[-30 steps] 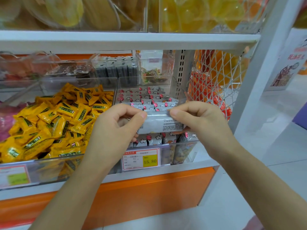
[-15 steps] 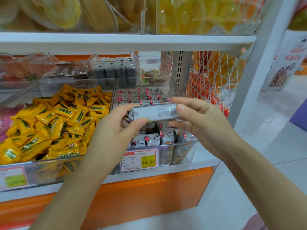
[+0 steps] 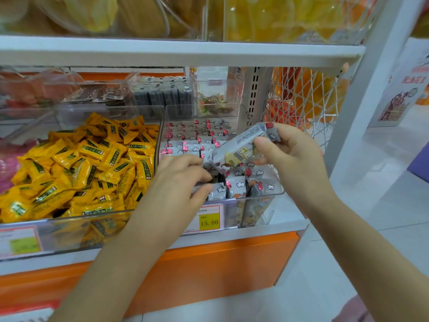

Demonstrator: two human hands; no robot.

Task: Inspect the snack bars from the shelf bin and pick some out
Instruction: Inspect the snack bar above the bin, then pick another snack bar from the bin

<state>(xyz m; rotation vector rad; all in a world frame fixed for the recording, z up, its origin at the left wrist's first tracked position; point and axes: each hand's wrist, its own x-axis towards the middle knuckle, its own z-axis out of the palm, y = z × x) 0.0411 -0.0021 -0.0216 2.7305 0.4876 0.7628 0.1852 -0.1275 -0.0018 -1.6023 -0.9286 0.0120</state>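
Head view: R hand (image 3: 290, 156) pinches one snack bar (image 3: 241, 145), tilted above bin (image 3: 255, 197). L hand (image 3: 183, 177) curled among front-row bars (image 3: 239, 184); grip unclear. Rec: pinch single wrapper end, lift straight, avoid dragging neighbours.

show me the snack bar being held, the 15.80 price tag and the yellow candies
snack bar (image 3: 241, 142): head view, middle of its silver wrapper
price tag (image 3: 210, 220): head view, yellow patch with the number
yellow candies (image 3: 81, 163): head view, centre of the pile
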